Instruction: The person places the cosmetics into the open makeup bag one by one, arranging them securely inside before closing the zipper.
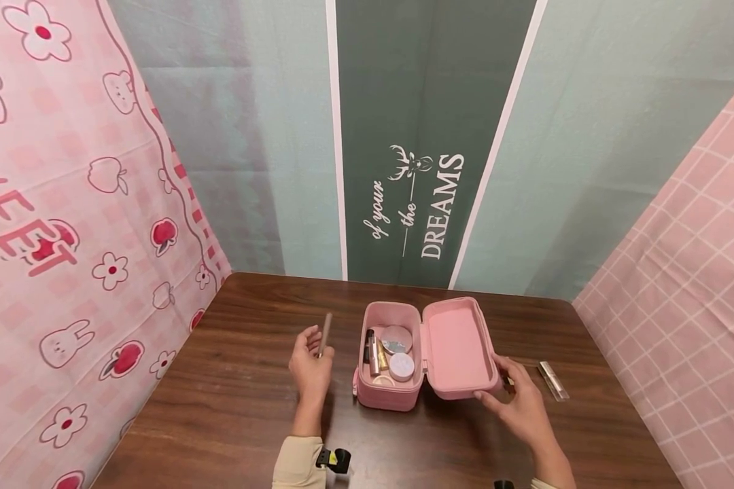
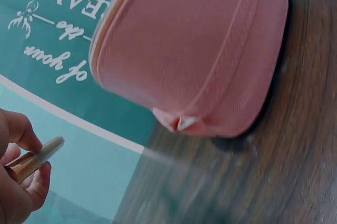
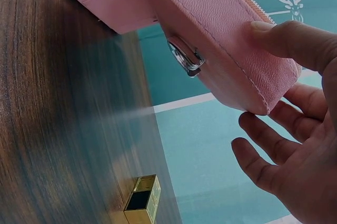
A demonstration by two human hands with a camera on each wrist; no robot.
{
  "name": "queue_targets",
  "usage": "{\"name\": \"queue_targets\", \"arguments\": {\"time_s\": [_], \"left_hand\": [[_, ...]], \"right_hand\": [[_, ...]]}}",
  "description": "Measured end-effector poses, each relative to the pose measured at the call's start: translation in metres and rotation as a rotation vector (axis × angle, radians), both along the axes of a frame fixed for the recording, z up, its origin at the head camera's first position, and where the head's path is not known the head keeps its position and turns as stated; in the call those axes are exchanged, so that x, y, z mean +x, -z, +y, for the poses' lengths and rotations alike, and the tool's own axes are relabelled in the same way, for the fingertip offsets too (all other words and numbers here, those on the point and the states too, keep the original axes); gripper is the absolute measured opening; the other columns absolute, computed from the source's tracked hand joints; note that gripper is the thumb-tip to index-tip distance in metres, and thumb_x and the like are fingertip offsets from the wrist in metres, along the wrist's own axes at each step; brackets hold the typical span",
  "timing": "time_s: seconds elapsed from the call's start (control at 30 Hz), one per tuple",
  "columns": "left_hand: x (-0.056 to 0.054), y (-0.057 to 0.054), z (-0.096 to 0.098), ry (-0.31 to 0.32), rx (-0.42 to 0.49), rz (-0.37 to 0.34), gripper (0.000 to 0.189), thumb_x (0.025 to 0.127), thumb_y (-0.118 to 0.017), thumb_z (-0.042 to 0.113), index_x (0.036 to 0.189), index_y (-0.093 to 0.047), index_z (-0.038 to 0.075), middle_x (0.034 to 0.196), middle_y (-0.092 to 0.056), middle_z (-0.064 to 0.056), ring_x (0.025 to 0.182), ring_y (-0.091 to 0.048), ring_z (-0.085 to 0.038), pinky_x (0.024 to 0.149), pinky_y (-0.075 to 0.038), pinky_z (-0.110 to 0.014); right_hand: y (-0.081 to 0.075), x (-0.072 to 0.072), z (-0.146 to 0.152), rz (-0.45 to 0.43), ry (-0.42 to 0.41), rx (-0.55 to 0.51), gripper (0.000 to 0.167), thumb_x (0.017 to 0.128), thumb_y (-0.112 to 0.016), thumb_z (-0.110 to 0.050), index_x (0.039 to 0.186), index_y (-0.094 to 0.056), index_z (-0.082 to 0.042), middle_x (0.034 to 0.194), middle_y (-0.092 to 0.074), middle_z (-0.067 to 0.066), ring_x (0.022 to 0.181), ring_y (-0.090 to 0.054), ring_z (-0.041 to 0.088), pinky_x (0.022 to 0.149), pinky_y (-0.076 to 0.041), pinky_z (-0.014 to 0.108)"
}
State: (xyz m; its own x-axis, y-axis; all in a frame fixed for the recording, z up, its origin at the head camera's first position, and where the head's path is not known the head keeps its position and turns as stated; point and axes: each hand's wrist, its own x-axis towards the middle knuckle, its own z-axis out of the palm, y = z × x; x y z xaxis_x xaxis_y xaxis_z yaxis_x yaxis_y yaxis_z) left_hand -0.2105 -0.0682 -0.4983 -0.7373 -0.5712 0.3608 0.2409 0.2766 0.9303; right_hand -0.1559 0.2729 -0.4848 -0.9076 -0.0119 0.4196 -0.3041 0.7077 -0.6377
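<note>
- Left of the pink case, a slim tube is pinched between the left hand's thumb and fingers.
- Inside the case, stood open on the table, are held tubes, a disc and a lilac pot.
- On the case's right, the lid is gripped between the right hand's thumb and fingers.
- Farther right of the case, a gold box and clear tube are seen.

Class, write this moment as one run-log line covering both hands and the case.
left hand: holds slim tube | right hand: grips lid | pink case: open, cosmetics inside | gold item: on table
</note>
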Motion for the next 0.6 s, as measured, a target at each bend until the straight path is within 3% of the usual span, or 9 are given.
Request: {"name": "queue_targets", "arguments": {"time_s": [0.4,0.6], "left_hand": [[-0.007,-0.019,0.024,0.055,0.057,0.024,0.042,0.063,-0.061,-0.019,0.102,-0.062,-0.003,0.092,-0.064,-0.018,0.083,-0.062,-0.029,0.075,-0.050,-0.037],[-0.010,-0.022,0.039,0.063,0.018,0.021,0.041,0.062,-0.060,-0.018,0.100,-0.062,-0.003,0.090,-0.065,-0.016,0.080,-0.062,-0.026,0.072,-0.051,-0.036]], "right_hand": [[0.000,0.000,0.000,-0.006,-0.001,-0.005,0.072,0.060,-0.085,-0.002,0.124,-0.052,0.004,0.116,-0.051,0.020,0.096,-0.053,0.028,0.074,-0.042,0.011],[-0.001,0.001,0.000,-0.013,0.005,0.000,0.072,0.060,-0.085,-0.003,0.124,-0.052,0.004,0.116,-0.051,0.019,0.095,-0.053,0.027,0.073,-0.051,0.041]]}}
